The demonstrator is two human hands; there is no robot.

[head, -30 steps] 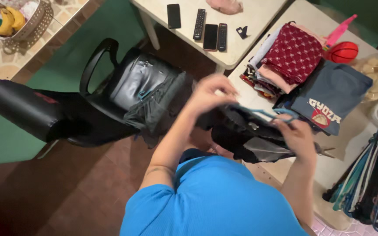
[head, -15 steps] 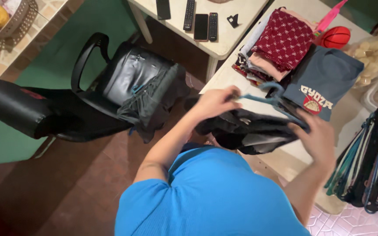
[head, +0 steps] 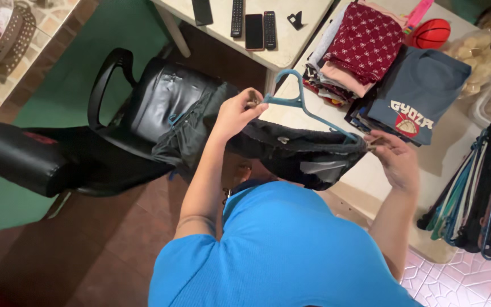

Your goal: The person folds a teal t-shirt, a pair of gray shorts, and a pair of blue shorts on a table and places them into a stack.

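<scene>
the left hand (head: 235,113) pinches one end of a teal hanger (head: 302,105) at frame centre, fingers clamped on it; the right hand (head: 394,159), centre right, has fingers closed on the other end and the dark garment (head: 296,153) draped below, above the desk (head: 365,182), near folded clothes (head: 382,62)

Home, living or utility room used for laundry sorting. Cream table (head: 365,176) at 3 o'clock carries stacks of folded clothes (head: 365,45); bundle of empty hangers (head: 478,199) at 4 o'clock. Second table at 12 o'clock with remotes (head: 237,17) and a phone (head: 254,31). Black office chair (head: 115,142) at 9 o'clock, fruit basket (head: 1,34) at 10 o'clock, orange toy ball (head: 433,33) at 1 o'clock. Brown tiled floor (head: 86,244).
</scene>
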